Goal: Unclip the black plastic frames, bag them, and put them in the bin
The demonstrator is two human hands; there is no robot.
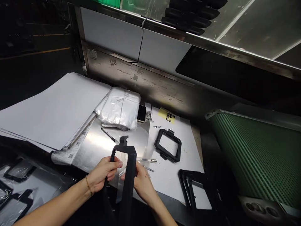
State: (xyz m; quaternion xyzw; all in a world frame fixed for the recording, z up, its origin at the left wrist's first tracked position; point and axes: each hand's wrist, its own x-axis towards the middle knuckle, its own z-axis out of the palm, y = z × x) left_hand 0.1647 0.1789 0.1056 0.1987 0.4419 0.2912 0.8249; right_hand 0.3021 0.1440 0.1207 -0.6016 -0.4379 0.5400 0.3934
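Held blk frame: qty 1, gripped by L hand & R hand. Loose blk frame: qty 1, on wht sheet. Phone: qty 1.

Glare whitens the metal tabletop; the floor behind lies nearly black.

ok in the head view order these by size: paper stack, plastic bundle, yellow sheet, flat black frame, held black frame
1. Paper stack
2. Plastic bundle
3. Flat black frame
4. Yellow sheet
Unsure: held black frame, nearer the camera, its lower end lost in darkness
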